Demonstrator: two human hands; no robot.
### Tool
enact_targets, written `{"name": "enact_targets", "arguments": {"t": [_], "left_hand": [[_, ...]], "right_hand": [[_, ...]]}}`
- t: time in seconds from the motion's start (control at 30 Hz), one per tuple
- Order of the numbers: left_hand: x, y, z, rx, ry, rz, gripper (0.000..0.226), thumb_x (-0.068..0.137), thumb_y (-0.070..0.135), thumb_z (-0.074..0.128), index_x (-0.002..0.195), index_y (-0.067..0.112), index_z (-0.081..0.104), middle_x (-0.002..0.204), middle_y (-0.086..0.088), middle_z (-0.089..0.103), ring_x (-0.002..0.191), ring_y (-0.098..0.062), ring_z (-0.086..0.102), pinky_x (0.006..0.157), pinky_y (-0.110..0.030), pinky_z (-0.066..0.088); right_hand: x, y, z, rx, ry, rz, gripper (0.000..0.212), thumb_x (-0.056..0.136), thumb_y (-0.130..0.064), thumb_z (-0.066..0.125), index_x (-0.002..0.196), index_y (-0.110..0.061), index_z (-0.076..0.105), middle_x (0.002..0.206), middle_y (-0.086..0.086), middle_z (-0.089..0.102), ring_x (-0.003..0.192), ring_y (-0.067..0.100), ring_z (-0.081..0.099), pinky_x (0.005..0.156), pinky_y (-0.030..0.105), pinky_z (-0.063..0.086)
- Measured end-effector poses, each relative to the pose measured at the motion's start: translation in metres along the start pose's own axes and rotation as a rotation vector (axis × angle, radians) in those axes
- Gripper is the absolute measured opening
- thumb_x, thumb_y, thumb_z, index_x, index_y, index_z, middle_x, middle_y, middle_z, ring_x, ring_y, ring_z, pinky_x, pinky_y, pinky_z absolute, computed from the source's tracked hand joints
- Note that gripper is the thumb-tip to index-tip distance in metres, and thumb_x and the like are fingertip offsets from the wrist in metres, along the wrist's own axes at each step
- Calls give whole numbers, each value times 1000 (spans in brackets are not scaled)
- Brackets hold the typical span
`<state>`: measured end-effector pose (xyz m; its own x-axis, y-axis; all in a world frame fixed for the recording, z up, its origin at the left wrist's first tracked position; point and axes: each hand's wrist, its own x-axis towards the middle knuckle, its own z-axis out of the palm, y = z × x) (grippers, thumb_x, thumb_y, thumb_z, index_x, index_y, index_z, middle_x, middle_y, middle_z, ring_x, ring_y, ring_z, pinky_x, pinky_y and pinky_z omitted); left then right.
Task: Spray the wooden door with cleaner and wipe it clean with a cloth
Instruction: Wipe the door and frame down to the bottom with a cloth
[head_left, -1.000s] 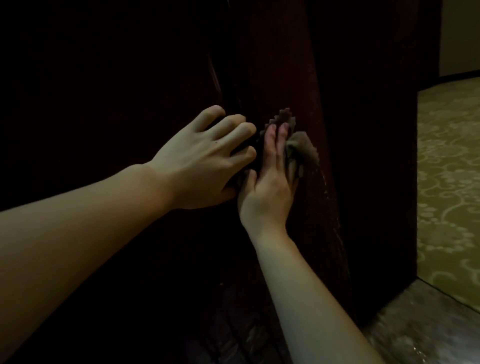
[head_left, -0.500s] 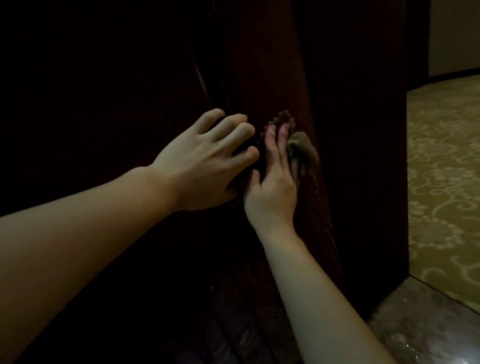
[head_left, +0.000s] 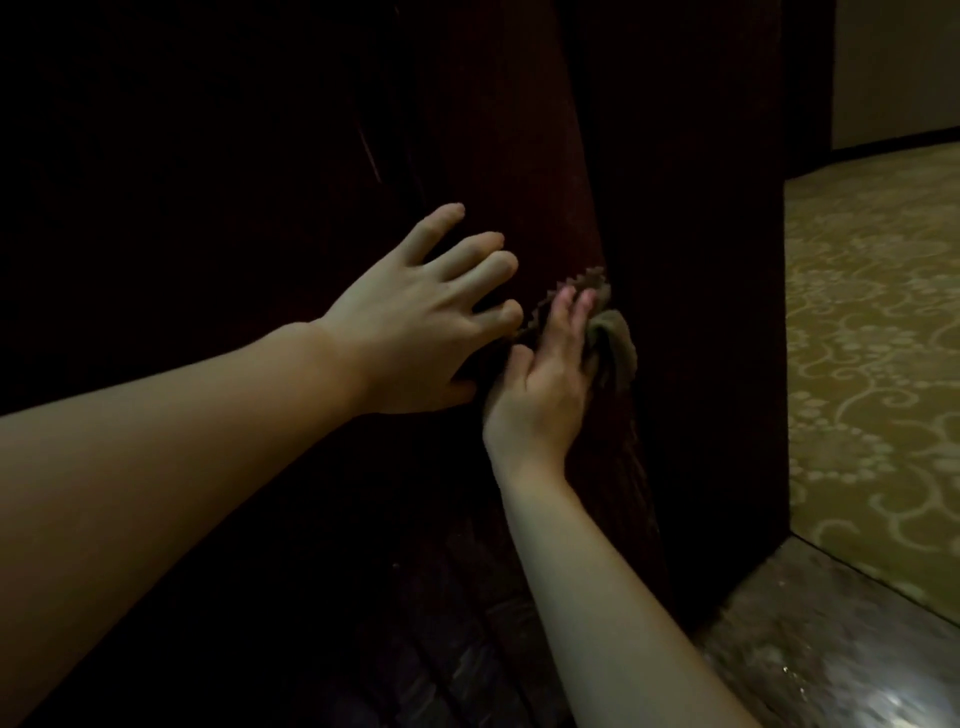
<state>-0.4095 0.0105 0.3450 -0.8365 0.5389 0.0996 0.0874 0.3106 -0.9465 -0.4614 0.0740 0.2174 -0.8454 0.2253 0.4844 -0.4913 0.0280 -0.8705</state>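
Note:
A dark wooden door (head_left: 509, 156) fills most of the view, its edge running down the middle. My right hand (head_left: 545, 384) presses a brownish cloth (head_left: 615, 343) with a zigzag edge flat against the door's edge strip. My left hand (head_left: 421, 322) rests on the door face just left of the cloth, fingers spread, holding nothing. No spray bottle is in sight.
To the right of the door lies a patterned yellow-green carpet (head_left: 872, 364), with a pale wall (head_left: 893, 62) behind it. A dark glossy stone floor strip (head_left: 831, 654) runs along the bottom right. The scene is dim.
My right hand has slid the cloth a little to the right and downward along the door edge. My left hand's fingers have spread wider on the door face.

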Motion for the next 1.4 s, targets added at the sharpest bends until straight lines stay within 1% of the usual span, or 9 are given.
{"name": "enact_targets", "arguments": {"t": [0.17, 0.3, 0.47, 0.53, 0.63, 0.83, 1.07, 1.27, 1.4], "left_hand": [[11, 11, 3, -22, -10, -6, 70, 83, 64, 41, 137, 20, 45, 145, -17, 37, 142, -36, 27, 118, -55, 11], [21, 19, 3, -49, -20, -3, 68, 85, 63, 37, 136, 20, 46, 145, -17, 37, 142, -35, 27, 118, -56, 11], [21, 20, 3, -16, -29, -12, 73, 82, 65, 32, 137, 19, 45, 145, -18, 37, 141, -36, 28, 117, -55, 12], [20, 21, 2, -19, -36, -24, 76, 81, 66, 29, 137, 18, 43, 146, -18, 36, 142, -36, 26, 117, -54, 11], [20, 31, 4, -32, -39, -47, 76, 81, 66, 29, 137, 16, 40, 147, -19, 34, 143, -36, 23, 118, -53, 10], [14, 61, 16, -81, 0, -16, 69, 85, 61, 42, 131, 10, 52, 142, -24, 43, 139, -39, 32, 117, -56, 17], [25, 77, 24, -96, 41, 20, 61, 87, 50, 37, 129, 9, 54, 142, -25, 44, 138, -40, 33, 116, -57, 16], [34, 114, 34, -122, 8, 37, 58, 90, 46, 35, 134, 10, 47, 147, -24, 37, 142, -38, 27, 118, -55, 16], [37, 122, 39, -119, 24, 5, 55, 89, 42, 39, 131, 8, 46, 147, -24, 37, 141, -39, 27, 117, -55, 17]], "right_hand": [[-35, 50, 4, -34, 98, 112, 67, 89, -40, 22, 153, -21, 26, 163, 0, 14, 145, 27, 26, 114, 47, 22], [-43, 67, -2, -87, 79, 308, 60, 97, -30, 28, 156, -24, 15, 164, -4, 3, 146, 25, 20, 114, 34, 11], [-13, 32, -1, -52, 35, 108, 59, 101, -23, 37, 155, -25, 16, 164, -7, 3, 144, 19, 23, 110, 22, 7], [-15, 33, 4, -22, 61, 45, 60, 96, -35, 26, 154, -23, 22, 163, -3, 9, 145, 21, 23, 114, 29, 7], [-30, 54, 6, -28, 124, 157, 65, 92, -41, 21, 153, -21, 24, 163, -1, 10, 146, 25, 22, 116, 40, 16], [-39, 81, -4, -69, 66, 411, 58, 103, -20, 33, 156, -26, 8, 164, -5, -4, 147, 25, 13, 116, 34, 9], [-35, 92, -8, -33, 43, -1, 60, 97, -42, 21, 154, -23, 21, 163, -2, 9, 146, 28, 22, 113, 38, 22], [-73, 155, -5, -233, 35, 244, 63, 98, -32, 30, 157, -19, 9, 164, -1, -2, 148, 21, 12, 116, 46, 17], [-48, 140, -13, -224, 43, 224, 74, 87, -41, 13, 156, -13, 11, 164, 3, 2, 147, 25, 16, 115, 40, 16]]}}
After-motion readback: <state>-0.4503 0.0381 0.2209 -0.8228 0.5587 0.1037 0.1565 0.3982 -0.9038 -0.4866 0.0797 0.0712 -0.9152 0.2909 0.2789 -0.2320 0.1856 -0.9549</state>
